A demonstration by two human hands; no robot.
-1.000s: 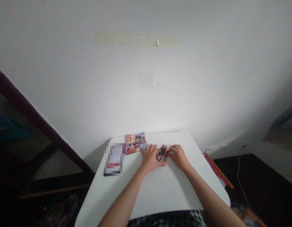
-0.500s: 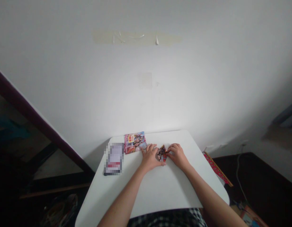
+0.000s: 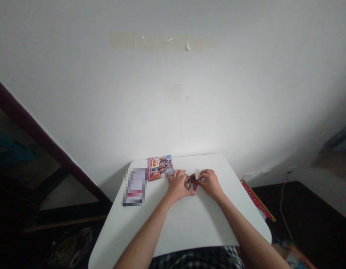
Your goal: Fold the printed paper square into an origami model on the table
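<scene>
A small folded piece of glossy printed paper (image 3: pixel 192 183), dark with red and flesh tones, lies between my hands on the white table. My left hand (image 3: pixel 177 185) rests along its left side, fingers spread and thumb at the paper's lower edge. On the other side, my right hand (image 3: pixel 209 182) pinches the paper's right corner between thumb and fingers. Part of the paper is hidden under my fingers, so its exact folds cannot be made out. A colourful printed flyer (image 3: pixel 158 173) lies just beyond my left fingertips.
On the table's (image 3: pixel 186 228) left side lies a phone (image 3: pixel 135 186), its screen pixelated. The white wall (image 3: pixel 184 127) stands directly behind the table. To the right, beyond the table edge, are a red patterned item (image 3: pixel 257 200) and a cable (image 3: pixel 282 205).
The paper's top corner looks slightly lower and its shape a little altered between my hands. Both hands stay in nearly the same place.
</scene>
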